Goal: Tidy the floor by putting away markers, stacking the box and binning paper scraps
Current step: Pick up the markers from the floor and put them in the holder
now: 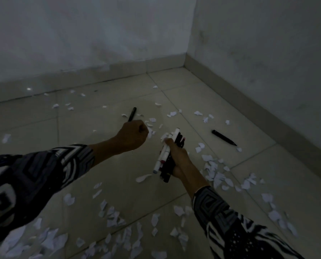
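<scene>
My right hand (176, 157) grips a bundle of markers (168, 156), white and black barrels pointing up and away from me. My left hand (132, 135) is curled into a fist just left of the bundle. A black marker (132, 113) shows right above that fist with its near end hidden behind the hand, so I cannot tell whether the hand holds it. Another black marker (223, 137) lies on the floor tiles to the right, apart from both hands. Torn white paper scraps (215, 172) are scattered over the floor all around. No box or bin is in view.
A room corner with walls and skirting (186, 60) closes off the far and right sides. Denser heaps of scraps (116, 217) lie near the bottom of the view. The light is dim.
</scene>
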`<state>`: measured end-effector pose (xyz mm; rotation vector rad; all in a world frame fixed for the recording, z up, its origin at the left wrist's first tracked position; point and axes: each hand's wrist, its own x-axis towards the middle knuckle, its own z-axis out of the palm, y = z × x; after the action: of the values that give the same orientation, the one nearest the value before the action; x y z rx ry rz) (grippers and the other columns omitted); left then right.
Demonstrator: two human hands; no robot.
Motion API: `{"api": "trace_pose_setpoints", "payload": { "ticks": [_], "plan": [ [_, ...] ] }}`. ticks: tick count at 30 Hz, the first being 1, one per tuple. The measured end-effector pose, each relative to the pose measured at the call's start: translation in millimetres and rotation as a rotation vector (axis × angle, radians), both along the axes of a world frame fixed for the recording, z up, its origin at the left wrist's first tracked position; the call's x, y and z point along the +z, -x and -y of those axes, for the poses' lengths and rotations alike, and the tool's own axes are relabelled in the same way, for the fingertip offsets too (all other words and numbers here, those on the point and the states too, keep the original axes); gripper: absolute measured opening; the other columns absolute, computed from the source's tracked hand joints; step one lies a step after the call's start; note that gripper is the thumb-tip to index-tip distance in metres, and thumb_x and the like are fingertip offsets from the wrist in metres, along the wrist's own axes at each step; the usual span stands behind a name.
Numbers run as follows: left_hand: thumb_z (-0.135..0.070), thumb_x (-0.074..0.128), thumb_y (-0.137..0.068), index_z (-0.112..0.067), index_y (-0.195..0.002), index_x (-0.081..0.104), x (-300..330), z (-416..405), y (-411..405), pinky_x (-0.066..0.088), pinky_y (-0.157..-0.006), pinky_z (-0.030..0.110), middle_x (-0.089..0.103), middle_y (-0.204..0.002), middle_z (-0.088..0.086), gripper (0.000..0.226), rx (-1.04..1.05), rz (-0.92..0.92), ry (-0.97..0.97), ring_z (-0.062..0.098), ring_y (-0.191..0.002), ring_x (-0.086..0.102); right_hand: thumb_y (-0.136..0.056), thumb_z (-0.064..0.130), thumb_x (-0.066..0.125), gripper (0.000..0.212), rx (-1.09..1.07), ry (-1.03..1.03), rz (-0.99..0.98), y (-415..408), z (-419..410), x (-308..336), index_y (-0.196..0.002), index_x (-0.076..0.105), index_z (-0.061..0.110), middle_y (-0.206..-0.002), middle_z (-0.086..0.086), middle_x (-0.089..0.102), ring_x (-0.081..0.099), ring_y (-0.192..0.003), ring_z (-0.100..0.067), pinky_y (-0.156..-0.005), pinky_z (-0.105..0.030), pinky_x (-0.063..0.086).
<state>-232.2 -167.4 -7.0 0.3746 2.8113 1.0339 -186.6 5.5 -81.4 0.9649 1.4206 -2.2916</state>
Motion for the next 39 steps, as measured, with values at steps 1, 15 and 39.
{"api": "trace_pose_setpoints", "payload": {
  "ticks": [1, 15, 39],
  "plan": [
    [-0.013, 0.056, -0.096, 0.004, -0.1, 0.063, -2, -9, 3, 0.057, -0.08, 0.047, 0.066, -0.101, 0.019, 0.02, -0.012, 0.006, -0.006, 0.032, -0.088, 0.066, -0.081, 0.042, 0.08, 0.047, -0.023, -0.019, -0.001, -1, -16, 0, -0.111, 0.069, 0.007, -0.089, -0.014, 0.07, 0.067, -0.073, -0.028, -0.057, -0.037, 0.058],
    [-0.009, 0.056, -0.091, 0.006, -0.089, 0.062, -1, -197, 28, 0.05, -0.077, 0.04, 0.066, -0.094, 0.018, 0.016, -0.324, -0.126, -0.072, 0.028, -0.087, 0.062, -0.083, 0.038, 0.078, 0.046, -0.01, -0.854, 0.0, -1, -228, 21, -0.109, 0.063, 0.003, -0.078, -0.005, 0.062, 0.062, -0.066, -0.021, -0.057, -0.037, 0.059],
    [-0.027, 0.068, -0.084, -0.015, -0.126, 0.061, -107, -348, 87, 0.048, -0.086, 0.031, 0.061, -0.123, 0.007, 0.044, -0.656, -0.566, 0.88, 0.024, -0.106, 0.061, -0.085, 0.047, 0.07, 0.062, 1.175, -2.076, -0.19, 141, -400, 47, -0.131, 0.045, 0.012, -0.111, -0.013, 0.061, 0.062, -0.084, -0.03, -0.06, -0.031, 0.039]
  ]
}}
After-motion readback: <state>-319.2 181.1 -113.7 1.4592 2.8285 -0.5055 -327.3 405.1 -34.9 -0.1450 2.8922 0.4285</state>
